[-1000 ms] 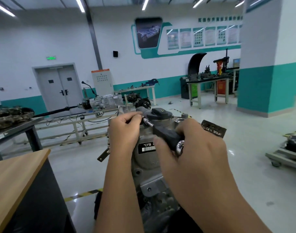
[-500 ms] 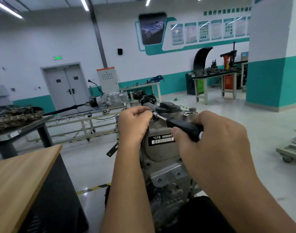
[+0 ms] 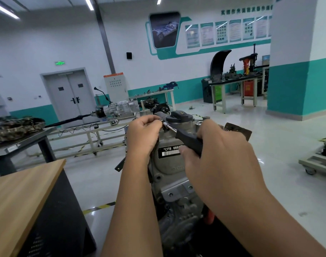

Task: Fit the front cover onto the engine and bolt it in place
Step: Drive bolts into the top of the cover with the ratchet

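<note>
Head view shows the grey cast-metal front cover with its black barcode label already seated upright against the end of the engine, just below the black round filler cap. It looks rigid and heavy, best held by its edges, though it seems to stay put unaided. The left hand curls its fingers around the driver's tip at a top-edge bolt; the right hand grips the black-handled ratchet driver.
</note>
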`<state>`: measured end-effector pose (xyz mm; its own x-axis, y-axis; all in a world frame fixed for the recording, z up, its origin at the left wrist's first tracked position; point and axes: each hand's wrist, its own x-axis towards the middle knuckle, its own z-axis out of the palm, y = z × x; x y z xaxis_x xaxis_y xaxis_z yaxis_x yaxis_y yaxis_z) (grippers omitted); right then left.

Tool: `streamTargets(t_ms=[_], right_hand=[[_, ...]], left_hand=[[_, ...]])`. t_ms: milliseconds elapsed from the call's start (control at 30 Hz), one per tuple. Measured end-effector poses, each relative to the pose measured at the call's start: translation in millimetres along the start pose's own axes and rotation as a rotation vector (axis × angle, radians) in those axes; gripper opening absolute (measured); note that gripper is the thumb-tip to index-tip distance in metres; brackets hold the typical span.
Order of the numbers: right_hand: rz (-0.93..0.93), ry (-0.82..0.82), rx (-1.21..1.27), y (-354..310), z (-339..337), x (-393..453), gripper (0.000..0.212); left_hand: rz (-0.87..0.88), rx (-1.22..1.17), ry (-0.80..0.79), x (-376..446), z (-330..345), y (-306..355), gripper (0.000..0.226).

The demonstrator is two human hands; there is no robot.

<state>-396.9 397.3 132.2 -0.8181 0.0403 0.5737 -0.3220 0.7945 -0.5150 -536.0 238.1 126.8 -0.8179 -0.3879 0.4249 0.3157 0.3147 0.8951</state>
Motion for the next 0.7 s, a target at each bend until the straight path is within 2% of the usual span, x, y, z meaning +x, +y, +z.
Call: streamTargets(t_ms=[167, 333, 467, 533, 600, 633, 700], right_hand=[[0.043, 0.011, 0.035, -4.1, 1.6, 0.7, 0.037], [0.007, 0.041, 0.152, -2.3, 16.3, -1.4, 0.040], [0.296, 0.159, 0.647, 6.2, 27.3, 5.2, 0.024], [0.472, 0.173, 0.953, 1.5, 36.0, 1.7, 0.024], [0.558, 0.187, 1.124, -4.5, 43.3, -3.6, 0.026], [0.540, 0.196, 1.110, -6.1, 44.3, -6.3, 0.025], [0.354, 0.165, 0.782, -2.7, 43.0, -9.3, 0.022]], left_hand=[[-0.014, -0.009, 0.000, -1.2, 0.5, 1.2, 0.026], [-0.012, 0.002, 0.002, 0.2, 1.2, -1.8, 0.029], [0.013, 0.015, 0.035, 1.9, 4.7, -2.8, 0.030], [0.023, 0.010, 0.050, 0.7, 7.1, -3.3, 0.029], [0.033, 0.022, 0.053, -1.7, 7.0, -2.4, 0.028], [0.035, 0.029, 0.048, -2.4, 6.6, -1.8, 0.028], [0.030, 0.034, 0.032, -3.1, 5.0, -1.2, 0.029]])
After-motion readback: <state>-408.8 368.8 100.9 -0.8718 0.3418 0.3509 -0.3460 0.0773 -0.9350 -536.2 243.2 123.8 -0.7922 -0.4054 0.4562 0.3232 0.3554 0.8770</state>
